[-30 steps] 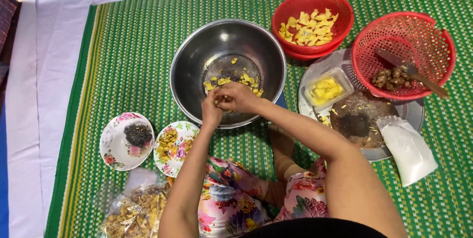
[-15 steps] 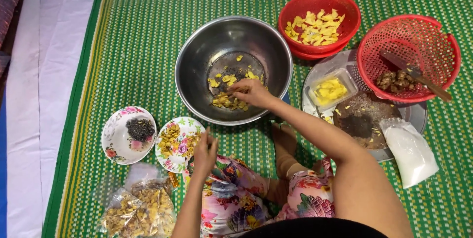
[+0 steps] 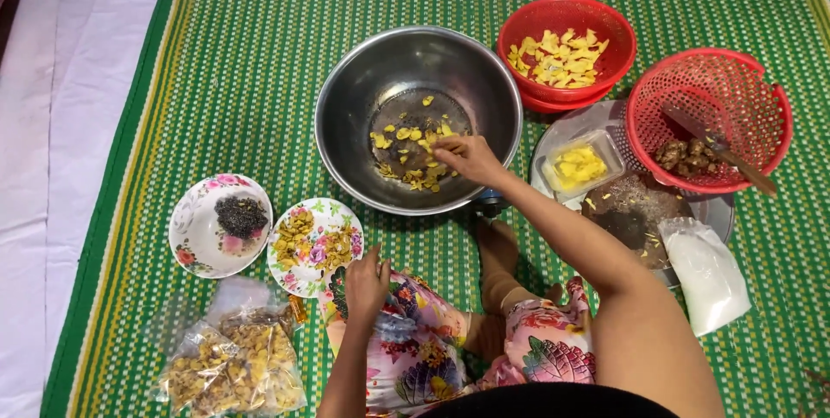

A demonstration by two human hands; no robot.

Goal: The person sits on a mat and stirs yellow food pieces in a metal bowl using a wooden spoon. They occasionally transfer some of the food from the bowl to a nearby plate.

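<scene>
The right hand (image 3: 467, 157) reaches down into the large steel bowl (image 3: 419, 115) near the middle of the green woven mat (image 3: 216, 81), its fingers pinched together on the yellow pieces (image 3: 413, 154) scattered over the bowl's bottom; whether a piece is actually held between the fingertips cannot be told. The left hand (image 3: 367, 284) rests low, near the mat's front edge, on the person's flowered clothing, fingers loosely curled and holding nothing, just beside the flowered plate (image 3: 315, 245) that carries a heap of yellowish-brown bits. To the left of that plate, touching it, stands a second flowered bowl (image 3: 220, 224) with a dark pile inside. In front of both, at the mat's front left, lie clear plastic bags (image 3: 226, 362) filled with dried yellow-brown pieces. Toward the mat's far right stands a red bowl (image 3: 566, 48) of pale yellow slices, and just beside it a red mesh basket (image 3: 709, 115) holding brown lumps and a wooden-handled tool. The basket sits on a round metal tray (image 3: 635, 210), which also bears a small clear tub (image 3: 579, 163) of yellow pieces; a bag of white powder (image 3: 707, 273) lies at the tray's near right edge.
</scene>
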